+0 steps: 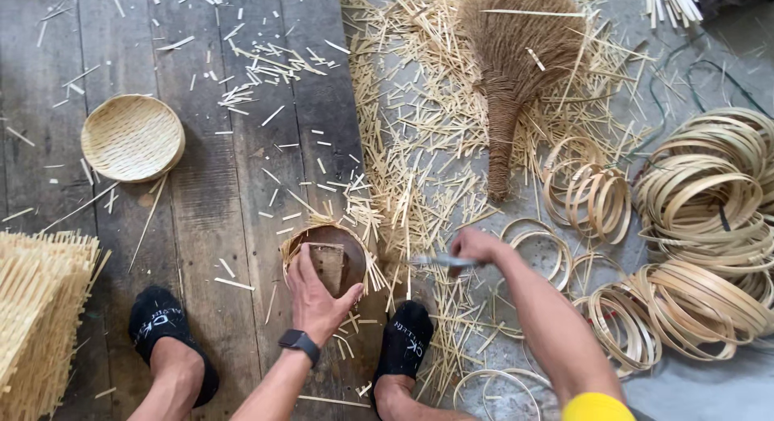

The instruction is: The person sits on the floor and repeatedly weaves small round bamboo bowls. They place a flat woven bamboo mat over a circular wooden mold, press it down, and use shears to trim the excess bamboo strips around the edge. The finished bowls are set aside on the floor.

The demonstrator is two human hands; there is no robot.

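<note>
My left hand (316, 298) presses down on a round dark mould with a woven bamboo piece (345, 245) wrapped around it, strip ends sticking out at its rim. The hand wears a dark watch at the wrist. My right hand (474, 248) grips a metal blade tool (431, 261) whose tip points left toward the mould's right edge. Both of my feet in black socks (165, 326) rest on the wooden floor on either side of my left arm.
A finished small woven basket (131, 138) lies upper left. A stack of woven mats (40, 308) sits at the left edge. A brown fibre brush (516, 58) lies among bamboo offcuts. Many bamboo hoops (709, 227) are piled at right.
</note>
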